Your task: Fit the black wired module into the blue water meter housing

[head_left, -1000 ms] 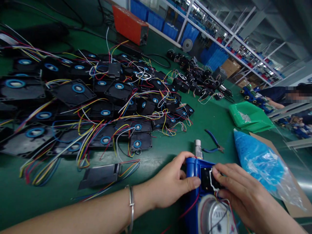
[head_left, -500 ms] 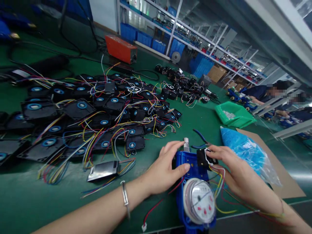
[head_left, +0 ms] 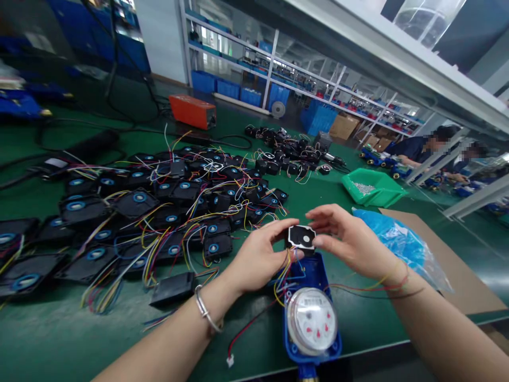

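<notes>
A blue water meter (head_left: 311,313) with a round white dial lies on the green table near its front edge. Both my hands hold a small black module (head_left: 301,237) with a white seal just above the meter. My left hand (head_left: 257,255) pinches its left side with thumb and fingers. My right hand (head_left: 350,240) grips its right side. Coloured wires (head_left: 283,271) run from the module down to the meter and across my right wrist. A red and black lead (head_left: 248,330) trails from the meter to a small white plug.
A big heap of black modules with coloured wires (head_left: 159,207) covers the table's left and middle. A green bin (head_left: 374,188), a blue plastic bag (head_left: 401,244) on cardboard and an orange box (head_left: 193,110) stand further off. Other people sit at the far right.
The black module came off the blue meter and is lifted above it. My left hand left the meter body and took hold of the module. The camera tilted up.
</notes>
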`<action>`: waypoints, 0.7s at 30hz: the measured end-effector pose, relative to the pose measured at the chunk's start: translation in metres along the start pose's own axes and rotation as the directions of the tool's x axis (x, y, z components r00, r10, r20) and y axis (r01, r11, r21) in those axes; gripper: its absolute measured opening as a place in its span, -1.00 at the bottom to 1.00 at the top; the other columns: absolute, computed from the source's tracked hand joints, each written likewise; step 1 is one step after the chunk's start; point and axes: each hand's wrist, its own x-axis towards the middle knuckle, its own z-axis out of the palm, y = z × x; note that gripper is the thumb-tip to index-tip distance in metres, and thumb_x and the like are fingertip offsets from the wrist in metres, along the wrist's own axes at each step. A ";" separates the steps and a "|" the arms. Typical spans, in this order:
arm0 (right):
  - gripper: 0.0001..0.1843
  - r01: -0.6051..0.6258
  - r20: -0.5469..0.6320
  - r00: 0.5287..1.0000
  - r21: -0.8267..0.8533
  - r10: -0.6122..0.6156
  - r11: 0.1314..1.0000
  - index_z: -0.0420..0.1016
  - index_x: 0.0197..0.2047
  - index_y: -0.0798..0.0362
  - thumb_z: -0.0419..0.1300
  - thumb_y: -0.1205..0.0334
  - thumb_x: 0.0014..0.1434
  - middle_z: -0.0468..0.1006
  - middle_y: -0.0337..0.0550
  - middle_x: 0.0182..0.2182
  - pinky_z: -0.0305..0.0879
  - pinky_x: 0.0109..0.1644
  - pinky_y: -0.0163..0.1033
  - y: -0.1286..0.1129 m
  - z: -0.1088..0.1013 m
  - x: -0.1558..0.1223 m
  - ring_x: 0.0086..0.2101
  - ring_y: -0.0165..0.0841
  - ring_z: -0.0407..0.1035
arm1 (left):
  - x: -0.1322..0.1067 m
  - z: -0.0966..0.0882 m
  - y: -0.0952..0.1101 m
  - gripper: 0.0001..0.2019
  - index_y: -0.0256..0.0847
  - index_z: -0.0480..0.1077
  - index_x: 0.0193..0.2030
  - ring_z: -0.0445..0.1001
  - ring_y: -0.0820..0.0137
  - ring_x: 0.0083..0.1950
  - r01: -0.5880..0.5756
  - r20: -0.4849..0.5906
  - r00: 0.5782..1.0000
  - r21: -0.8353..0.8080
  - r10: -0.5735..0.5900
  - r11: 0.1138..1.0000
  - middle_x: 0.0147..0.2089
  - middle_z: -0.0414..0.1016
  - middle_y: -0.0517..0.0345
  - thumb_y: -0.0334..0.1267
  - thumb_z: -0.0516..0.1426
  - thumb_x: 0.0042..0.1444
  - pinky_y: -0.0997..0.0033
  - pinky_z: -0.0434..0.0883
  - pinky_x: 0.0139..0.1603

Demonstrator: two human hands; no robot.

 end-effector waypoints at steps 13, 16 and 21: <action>-0.29 -0.317 -0.239 0.943 -0.448 0.230 0.836 0.22 0.16 0.18 0.23 -0.01 0.02 0.17 0.30 0.12 0.07 0.06 0.16 0.146 0.088 -0.008 0.08 0.12 0.09 | 0.031 -0.024 0.092 -0.69 -0.33 0.40 -0.10 0.41 0.23 -0.04 0.017 0.026 1.000 -0.465 -0.005 0.885 -0.12 0.47 0.00 -0.24 0.22 0.01 0.15 0.25 0.11; -0.25 -0.309 -0.278 0.941 -0.472 0.193 0.826 0.19 0.18 0.18 0.22 -0.07 0.01 0.28 0.26 0.02 0.15 -0.02 0.13 0.147 0.092 -0.005 -0.01 0.10 0.18 | 0.033 -0.017 0.123 -0.75 -0.33 0.42 -0.17 0.46 0.27 -0.12 0.030 0.019 1.000 -0.443 -0.024 0.896 -0.17 0.49 0.01 -0.24 0.20 0.03 0.21 0.30 0.06; -0.27 -0.281 -0.351 0.932 -0.536 0.093 0.796 0.27 0.12 0.18 0.13 -0.19 0.05 0.41 0.13 -0.23 0.23 -0.19 0.00 0.151 0.090 -0.007 -0.20 -0.02 0.29 | 0.033 0.005 0.155 -0.78 -0.34 0.41 -0.19 0.49 0.33 -0.23 0.048 -0.041 0.996 -0.439 -0.074 0.897 -0.21 0.50 0.02 -0.23 0.15 0.08 0.19 0.33 0.01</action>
